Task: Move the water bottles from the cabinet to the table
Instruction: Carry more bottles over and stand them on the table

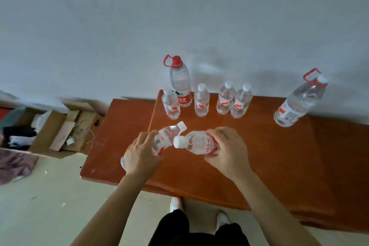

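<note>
My left hand [139,153] grips a small clear water bottle [167,138] with a red label, tilted with its white cap pointing up and right. Another small bottle [196,143] lies tilted in my right hand [227,150], cap pointing left. Both hang just above the reddish-brown wooden top [259,156]. Along its far edge by the wall stand several small bottles [201,100] upright. A large bottle with a red cap and handle [179,82] rises behind them. A second large bottle [299,102] stands at the far right.
A lower wooden surface [119,126] adjoins the top on the left. An open cardboard box [52,130] with clothes and cables sits on the floor at left, with a purple cloth [14,164] beside it. My feet in white shoes [176,204] are at the front edge.
</note>
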Tool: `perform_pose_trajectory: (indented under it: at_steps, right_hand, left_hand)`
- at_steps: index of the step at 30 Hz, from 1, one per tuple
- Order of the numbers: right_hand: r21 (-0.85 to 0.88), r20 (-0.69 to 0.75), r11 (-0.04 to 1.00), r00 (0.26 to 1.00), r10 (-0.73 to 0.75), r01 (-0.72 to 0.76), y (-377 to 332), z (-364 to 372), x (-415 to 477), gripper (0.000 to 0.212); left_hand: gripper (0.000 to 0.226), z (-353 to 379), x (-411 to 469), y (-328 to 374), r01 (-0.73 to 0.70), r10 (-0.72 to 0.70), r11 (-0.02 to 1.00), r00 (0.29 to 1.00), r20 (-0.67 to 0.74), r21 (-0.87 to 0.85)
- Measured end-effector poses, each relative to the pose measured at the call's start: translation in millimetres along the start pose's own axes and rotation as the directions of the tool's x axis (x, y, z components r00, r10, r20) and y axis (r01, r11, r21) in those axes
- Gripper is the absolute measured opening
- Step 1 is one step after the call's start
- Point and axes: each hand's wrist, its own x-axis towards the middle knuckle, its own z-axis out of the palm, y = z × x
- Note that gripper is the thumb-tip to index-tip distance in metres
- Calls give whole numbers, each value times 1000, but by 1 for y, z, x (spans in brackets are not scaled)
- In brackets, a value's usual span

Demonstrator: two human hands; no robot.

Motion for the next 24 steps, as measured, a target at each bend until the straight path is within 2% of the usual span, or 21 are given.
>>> perform_pose_trajectory:
  at_steps: [3,6,8,10,12,16,18,24]
  right_hand:
    - [-5,-2,971,971,-239,239,-25,-20,27,71]
    - [36,14,914,914,-405,404,-47,-28,37,67]
    - [83,30,850,851,-524,520,-73,-24,34,66]
    - [81,37,830,831,-555,551,-86,-22,34,66]
    - [145,60,767,768,-638,625,-120,-15,20,65]
    - [268,80,605,609,-789,750,-197,-2,-17,58]
    - [280,67,528,532,-844,802,-241,4,-38,64]
    - [319,-40,303,332,-942,898,-408,24,-117,68]
  left_hand:
    - [72,-52,-14,9,32,-20,996,989,-144,81]
    - [71,-93,-53,13,156,-116,980,951,-288,122]
    - [73,-118,-98,6,260,-183,946,921,-345,191]
    - [73,-126,-125,0,248,-160,939,929,-334,240]
    - [71,-141,-176,-14,360,-254,894,898,-360,267]
    - [77,-166,-280,-50,533,-363,791,804,-471,301]
    - [83,-179,-331,-68,606,-409,735,754,-514,304]
    - [82,-217,-494,-125,776,-486,570,582,-652,268]
